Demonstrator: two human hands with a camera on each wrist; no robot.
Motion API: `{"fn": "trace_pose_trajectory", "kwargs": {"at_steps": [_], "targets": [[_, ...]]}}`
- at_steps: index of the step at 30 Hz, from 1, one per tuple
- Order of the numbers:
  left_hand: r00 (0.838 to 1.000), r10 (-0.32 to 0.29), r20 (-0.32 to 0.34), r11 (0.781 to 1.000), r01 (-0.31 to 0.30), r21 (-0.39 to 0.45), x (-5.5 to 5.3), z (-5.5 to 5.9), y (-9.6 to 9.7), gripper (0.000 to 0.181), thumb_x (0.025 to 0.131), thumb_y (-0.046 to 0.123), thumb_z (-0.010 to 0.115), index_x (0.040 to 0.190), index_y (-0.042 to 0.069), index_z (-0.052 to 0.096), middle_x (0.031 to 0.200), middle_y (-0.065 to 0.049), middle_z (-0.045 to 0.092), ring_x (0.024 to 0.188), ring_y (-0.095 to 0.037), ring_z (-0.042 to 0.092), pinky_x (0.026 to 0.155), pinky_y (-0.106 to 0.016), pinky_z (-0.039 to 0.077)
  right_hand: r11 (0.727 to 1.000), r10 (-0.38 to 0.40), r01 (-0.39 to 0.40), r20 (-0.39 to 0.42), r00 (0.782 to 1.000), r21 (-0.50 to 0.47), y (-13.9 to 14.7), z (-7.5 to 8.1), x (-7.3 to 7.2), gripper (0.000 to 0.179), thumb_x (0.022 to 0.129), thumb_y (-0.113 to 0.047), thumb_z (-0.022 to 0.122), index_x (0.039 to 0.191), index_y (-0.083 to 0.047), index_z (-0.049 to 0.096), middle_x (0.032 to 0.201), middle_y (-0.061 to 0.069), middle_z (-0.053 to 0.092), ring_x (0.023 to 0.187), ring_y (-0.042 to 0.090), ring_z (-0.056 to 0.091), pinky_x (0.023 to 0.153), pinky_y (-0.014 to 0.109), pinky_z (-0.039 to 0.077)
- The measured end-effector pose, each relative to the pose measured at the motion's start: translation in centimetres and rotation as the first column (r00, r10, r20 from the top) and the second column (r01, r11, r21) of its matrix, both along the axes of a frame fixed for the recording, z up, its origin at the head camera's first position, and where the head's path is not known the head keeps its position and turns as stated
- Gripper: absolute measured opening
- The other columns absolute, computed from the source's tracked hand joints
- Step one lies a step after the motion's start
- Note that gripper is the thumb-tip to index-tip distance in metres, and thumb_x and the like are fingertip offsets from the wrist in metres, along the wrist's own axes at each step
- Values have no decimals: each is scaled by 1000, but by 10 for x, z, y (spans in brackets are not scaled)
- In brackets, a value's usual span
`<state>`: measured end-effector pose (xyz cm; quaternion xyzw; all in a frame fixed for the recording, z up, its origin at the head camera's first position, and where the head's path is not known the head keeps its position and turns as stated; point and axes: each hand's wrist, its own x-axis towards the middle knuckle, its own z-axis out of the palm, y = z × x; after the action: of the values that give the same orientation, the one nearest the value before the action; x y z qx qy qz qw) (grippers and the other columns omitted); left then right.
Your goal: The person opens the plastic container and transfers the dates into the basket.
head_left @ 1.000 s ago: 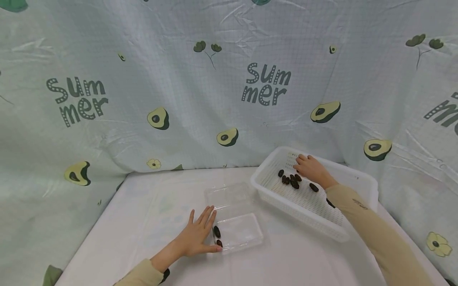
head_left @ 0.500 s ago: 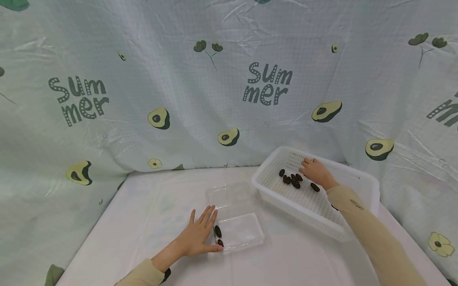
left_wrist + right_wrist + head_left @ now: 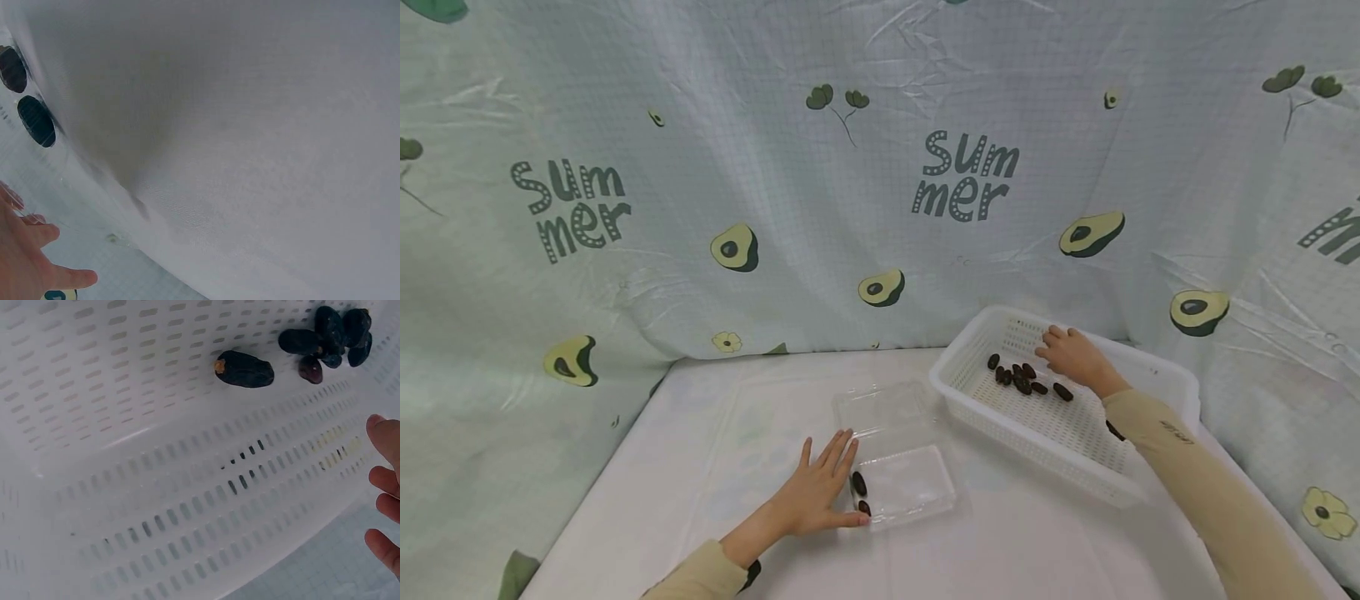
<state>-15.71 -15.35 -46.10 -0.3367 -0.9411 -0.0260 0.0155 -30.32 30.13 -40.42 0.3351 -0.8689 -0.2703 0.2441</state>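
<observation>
My left hand [image 3: 818, 492] lies with straight, spread fingers at the left edge of a clear plastic clamshell box [image 3: 910, 483], whose lid [image 3: 880, 410] is folded back. Two dark dates, a longer one [image 3: 859, 483] and a smaller one [image 3: 864, 507], lie inside along the box's left side; the left wrist view shows them near its left edge. Over the white basket [image 3: 1037, 450] hovers my right hand [image 3: 1078, 360], fingers apart and slightly bent. The right wrist view shows nothing between those fingers. Below it, several dates [image 3: 1018, 379] cluster on the basket floor, with a single date [image 3: 1063, 392] apart.
A white cloth [image 3: 737, 408] covers the table. The basket stands at the back right, against a printed curtain [image 3: 812, 208] that hangs behind and beside the table. The opened lid lies close to the basket's left corner.
One date has dropped beside the cluster, just below my right hand. That hand has shifted slightly right. My left hand has stayed by the box.
</observation>
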Motion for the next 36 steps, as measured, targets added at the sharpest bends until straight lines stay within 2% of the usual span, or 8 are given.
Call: {"fn": "trace_pose_trajectory", "kwargs": {"at_steps": [3, 7, 11, 15, 18, 22, 29, 36], "targets": [[1000, -1, -5, 1000, 1, -2, -1, 0, 0, 102, 76, 74, 38, 143, 0, 13, 149, -18, 10, 138, -32, 13, 98, -66, 15, 999, 42, -42, -28, 999, -21, -2, 9, 2, 23, 69, -22, 75, 85, -14, 61, 82, 8, 55, 80, 24, 50, 60, 34, 45], [1000, 1, -9, 1000, -1, -4, -2, -1, 0, 102, 76, 74, 38, 143, 1, 12, 150, -18, 9, 138, -31, 12, 99, -66, 15, 990, 104, -109, -52, 993, -95, -5, 23, 7, 24, 68, -21, 76, 86, -14, 62, 83, 7, 55, 80, 23, 50, 60, 34, 44], [1000, 2, -13, 1000, -2, -10, -3, -1, 0, 102, 76, 74, 38, 143, 1, 13, 150, -18, 9, 138, -31, 12, 99, -65, 15, 970, 159, -167, -56, 986, -176, -10, 37, 14, 27, 66, -19, 77, 88, -14, 62, 87, 8, 55, 82, 23, 49, 62, 35, 44], [1000, 3, -11, 1000, -3, -14, -3, 0, 0, 103, 76, 74, 38, 143, 1, 12, 150, -18, 9, 138, -31, 12, 99, -66, 14, 958, 192, -197, -44, 980, -210, -16, 46, 22, 26, 67, -18, 76, 89, -14, 63, 89, 7, 56, 84, 23, 49, 63, 36, 44], [1000, 3, -13, 1000, -3, -15, -2, 0, 0, 103, 76, 74, 37, 143, 1, 12, 150, -18, 9, 138, -31, 11, 99, -66, 14, 949, 220, -228, -61, 974, -217, -23, 53, 30, 26, 67, -19, 77, 89, -16, 63, 89, 6, 57, 85, 23, 50, 64, 36, 46], [1000, 4, -10, 1000, -4, -15, -2, 0, 0, 103, 76, 74, 37, 143, 1, 12, 150, -18, 9, 138, -31, 11, 99, -66, 14, 925, 281, -295, -91, 955, -239, -39, 61, 47, 28, 64, -20, 78, 88, -17, 64, 88, 5, 57, 84, 22, 52, 63, 34, 46], [1000, 3, 7, 1000, -3, -13, -1, -2, 0, 103, 76, 74, 37, 143, 1, 12, 150, -17, 8, 138, -31, 11, 99, -66, 13, 900, 333, -331, -40, 942, -285, -74, 62, 77, 28, 66, -22, 77, 91, -19, 65, 90, 2, 58, 87, 20, 52, 66, 33, 45], [1000, 12, 5, 1000, -12, -22, 0, -1, 0, 103, 75, 75, 37, 143, 1, 12, 150, -17, 9, 138, -31, 11, 99, -66, 14, 881, 400, -398, -44, 915, -257, -110, 56, 103, 29, 68, -27, 76, 93, -24, 62, 90, -3, 57, 87, 16, 50, 67, 28, 42]]}}
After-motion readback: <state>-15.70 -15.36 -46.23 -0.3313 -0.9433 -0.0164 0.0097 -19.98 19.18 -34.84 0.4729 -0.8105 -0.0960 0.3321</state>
